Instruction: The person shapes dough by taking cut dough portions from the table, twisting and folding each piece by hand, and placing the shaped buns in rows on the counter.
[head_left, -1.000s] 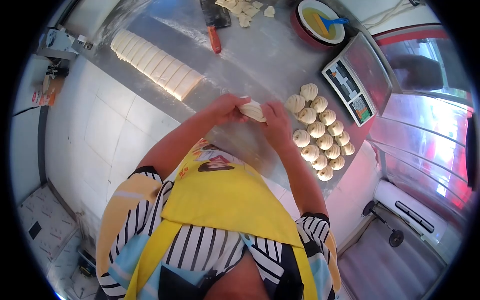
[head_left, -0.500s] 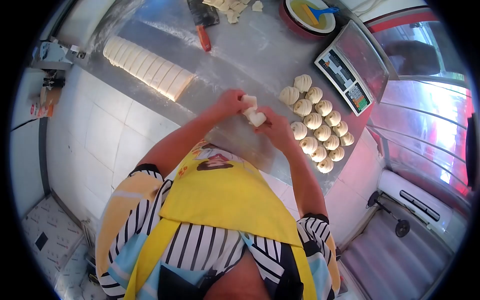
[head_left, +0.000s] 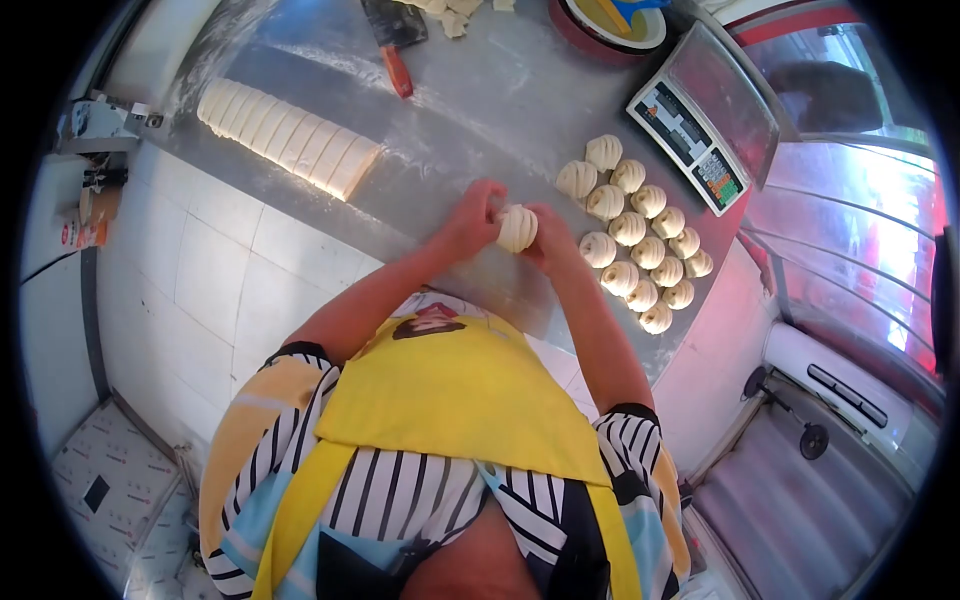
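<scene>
Dough [head_left: 517, 229] held up between my two hands, over the near side of the bench [head_left: 450, 140]. A second ago it was drawn out long; half a second ago it was bent back on itself, with two blunt ends showing. Now: compact and rounded, curved ridges over its upper face.

Left hand [head_left: 475, 220]: fingers bent, pinching the dough's left side. Right hand [head_left: 548, 240]: closed against the right side; its fingertips are partly hidden behind the dough, exact contact cannot be told. Whether the ends are tucked underneath also cannot be seen.

Comparison: the ridged look now matches the rolls [head_left: 627, 228] grouped on the bench to my right. Judgement: shaping of this piece is far along, likely near complete, though it is not yet among them.

Unchanged across the interval: the rolls' grouping; the sliced log [head_left: 290, 140] on the left; the scraper [head_left: 397, 72] beyond it. Scale [head_left: 690, 150] stands beside the rolls, apart from my hands.
</scene>
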